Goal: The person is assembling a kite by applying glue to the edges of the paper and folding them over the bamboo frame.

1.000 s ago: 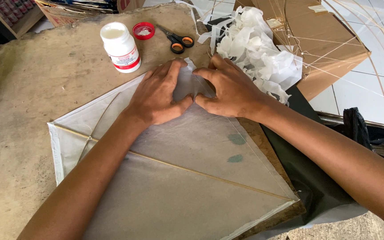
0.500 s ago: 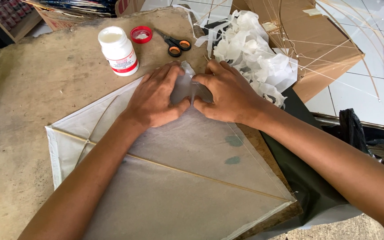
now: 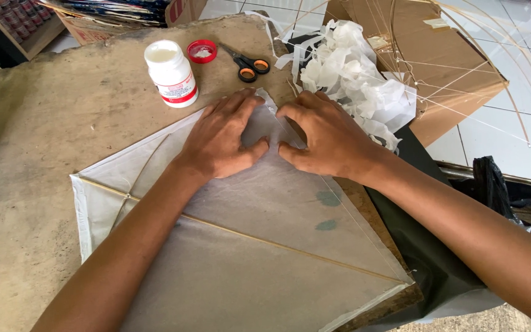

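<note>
A white paper kite (image 3: 247,246) with thin bamboo spars lies flat on a worn brown board (image 3: 44,123). Both hands press down on its far corner. My left hand (image 3: 222,138) lies flat with fingers spread on the paper left of the corner. My right hand (image 3: 324,132) presses the paper on the right side, its thumb nearly meeting the left thumb. Neither hand grips anything.
A white glue bottle (image 3: 171,72) stands open behind the kite, its red cap (image 3: 202,50) beside it. Orange-handled scissors (image 3: 247,63) lie further right. A heap of white paper scraps (image 3: 357,80), a cardboard sheet (image 3: 437,55) and thin bamboo sticks (image 3: 480,43) fill the right.
The hands stay pressed on the kite's corner; the fingers have shifted slightly, smoothing the paper. The view has shifted a little.
</note>
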